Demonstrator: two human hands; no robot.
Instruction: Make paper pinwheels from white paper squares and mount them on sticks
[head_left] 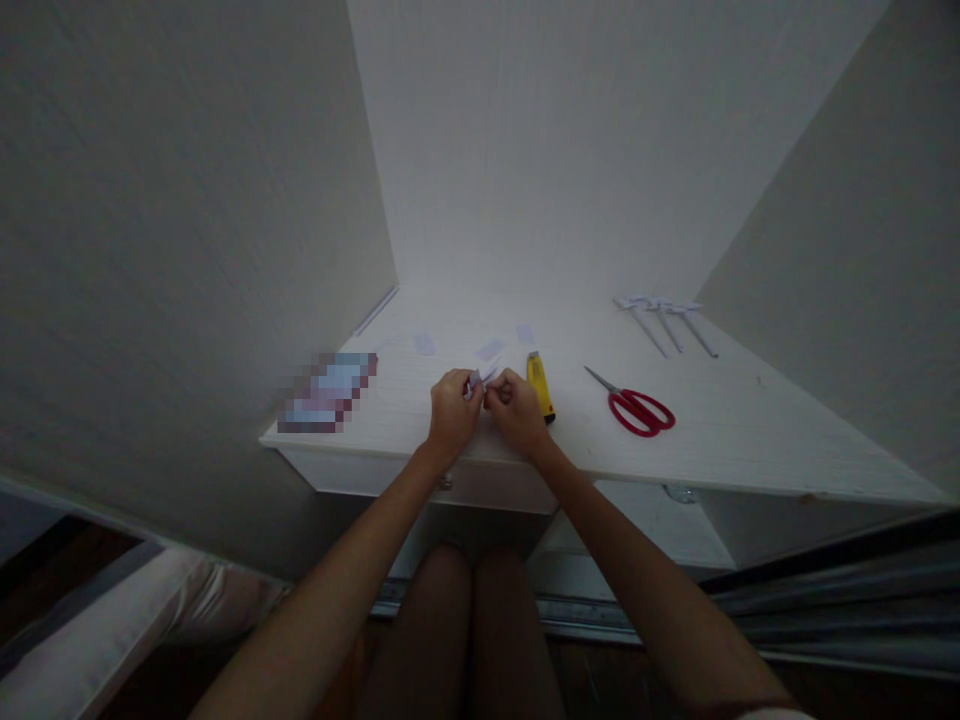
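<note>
My left hand point(454, 412) and my right hand point(517, 410) meet over the front of the white desktop. Between their fingertips is a small folded piece of white paper point(490, 377), with narrow points sticking up. Both hands are closed in a pinch on it; the fingers hide its lower part. A yellow box cutter point(538, 384) lies just right of my right hand. Small paper slips lie beyond the hands: one to the left point(424, 344), one in the middle point(491, 349) and one to the right point(524, 333).
Red-handled scissors point(640, 409) lie open to the right. Farther back rest three thin paper sticks with folded tops point(660, 308). A blurred-out flat object point(330, 392) sits at the left edge. White panels point(555, 140) enclose the desktop, with a drawer point(495, 485) below.
</note>
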